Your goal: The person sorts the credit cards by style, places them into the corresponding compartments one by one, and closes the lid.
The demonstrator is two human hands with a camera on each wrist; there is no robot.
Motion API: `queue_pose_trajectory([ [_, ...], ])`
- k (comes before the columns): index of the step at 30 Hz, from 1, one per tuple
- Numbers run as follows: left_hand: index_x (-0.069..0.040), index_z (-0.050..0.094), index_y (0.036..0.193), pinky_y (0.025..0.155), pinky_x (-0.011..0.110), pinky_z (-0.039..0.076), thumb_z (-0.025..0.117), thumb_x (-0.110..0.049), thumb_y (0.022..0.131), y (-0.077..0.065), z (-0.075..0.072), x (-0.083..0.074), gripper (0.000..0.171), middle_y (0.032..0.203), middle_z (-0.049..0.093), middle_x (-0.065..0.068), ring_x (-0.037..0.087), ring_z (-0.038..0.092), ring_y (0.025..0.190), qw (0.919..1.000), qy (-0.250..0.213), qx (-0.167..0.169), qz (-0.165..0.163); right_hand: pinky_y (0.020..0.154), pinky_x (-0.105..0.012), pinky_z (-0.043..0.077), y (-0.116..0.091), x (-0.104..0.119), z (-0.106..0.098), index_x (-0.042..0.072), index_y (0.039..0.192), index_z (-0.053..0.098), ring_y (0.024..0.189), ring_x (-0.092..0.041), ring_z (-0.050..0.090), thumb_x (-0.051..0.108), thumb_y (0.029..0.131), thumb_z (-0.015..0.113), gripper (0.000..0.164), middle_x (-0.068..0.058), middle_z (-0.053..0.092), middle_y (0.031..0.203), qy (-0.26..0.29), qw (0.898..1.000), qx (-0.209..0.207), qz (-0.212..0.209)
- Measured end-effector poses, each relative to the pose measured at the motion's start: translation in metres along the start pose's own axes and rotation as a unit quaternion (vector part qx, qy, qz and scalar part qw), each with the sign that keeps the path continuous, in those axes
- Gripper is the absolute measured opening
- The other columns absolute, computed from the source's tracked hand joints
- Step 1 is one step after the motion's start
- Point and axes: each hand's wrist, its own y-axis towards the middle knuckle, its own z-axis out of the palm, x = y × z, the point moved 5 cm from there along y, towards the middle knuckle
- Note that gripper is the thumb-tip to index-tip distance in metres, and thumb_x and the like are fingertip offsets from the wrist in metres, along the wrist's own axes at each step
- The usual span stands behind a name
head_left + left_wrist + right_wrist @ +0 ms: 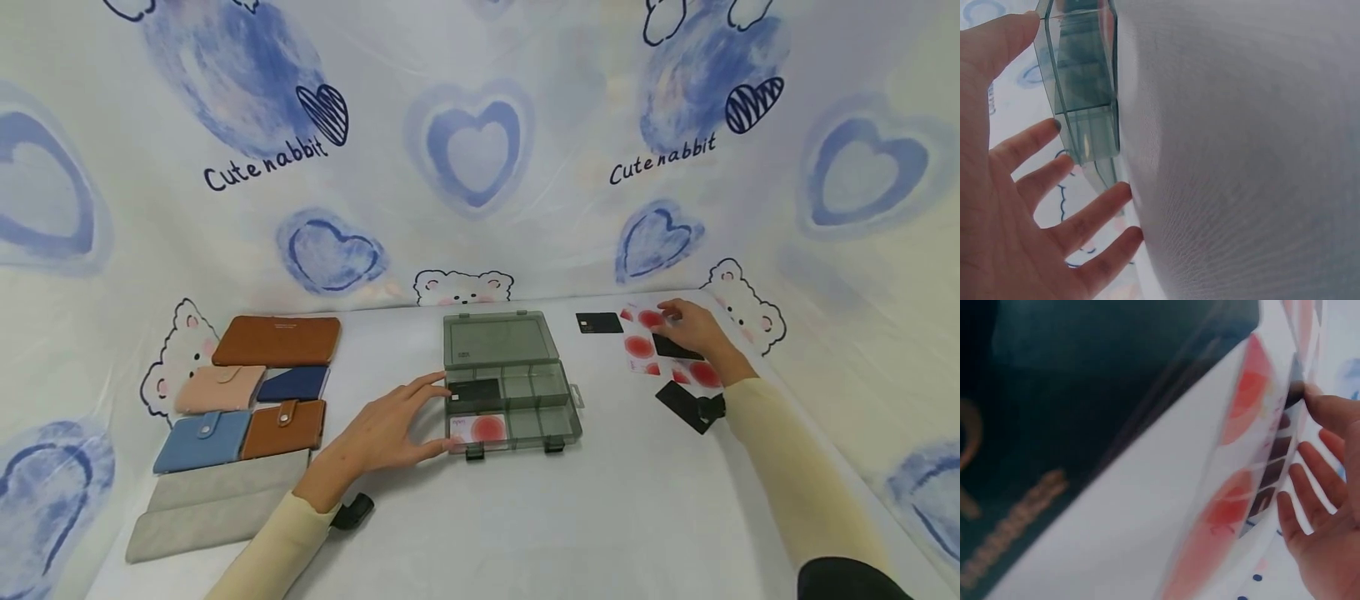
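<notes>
In the head view a translucent green compartment box (501, 342) lies with its lid folded back. Inside its left side, a black card (477, 393) lies behind a red-and-white card (478, 428). My left hand (390, 427) spans the box's left side, fingers spread and straight; the thumb touches a corner (1041, 17). On the right, my right hand (693, 327) reaches over a glossy black card (678, 347) among several red-and-white cards (638, 347). Its thumb meets that card's edge in the right wrist view, with the fingers loosely extended beside it (1313, 481).
Left of the box lie a long brown wallet (277, 340), a pink wallet (221, 390), a navy card holder (294, 384), a blue wallet (202, 442), a brown snap wallet (283, 430) and a grey folded case (225, 500). Two more black cards (599, 323) flank the red-and-white ones.
</notes>
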Motion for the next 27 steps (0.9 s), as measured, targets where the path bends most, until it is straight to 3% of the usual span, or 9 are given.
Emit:
queue_pose_trajectory([
  [19, -0.029, 0.053, 0.146, 0.094, 0.054, 0.051, 0.065, -0.069, 0.086, 0.0005, -0.0022, -0.0015, 0.073, 0.163, 0.032, -0.007, 0.024, 0.048, 0.138, 1.0000, 0.002, 0.002, 0.003, 0.102, -0.065, 0.041, 0.0073, 0.0081, -0.0033, -0.006, 0.146, 0.041, 0.127, -0.053, 0.042, 0.025, 0.100, 0.065, 0.061, -0.035, 0.044, 0.141, -0.031, 0.998, 0.047, 0.004],
  [27, -0.029, 0.052, 0.147, 0.092, 0.054, 0.052, 0.065, -0.069, 0.087, 0.0002, -0.0023, -0.0026, 0.073, 0.163, 0.032, -0.007, 0.025, 0.048, 0.137, 1.0000, -0.001, 0.006, 0.003, 0.100, -0.065, 0.042, 0.0052, 0.0066, -0.0049, -0.003, 0.146, 0.044, 0.126, -0.055, 0.042, 0.028, 0.099, 0.066, 0.060, -0.036, 0.043, 0.140, -0.016, 0.998, 0.043, 0.033],
])
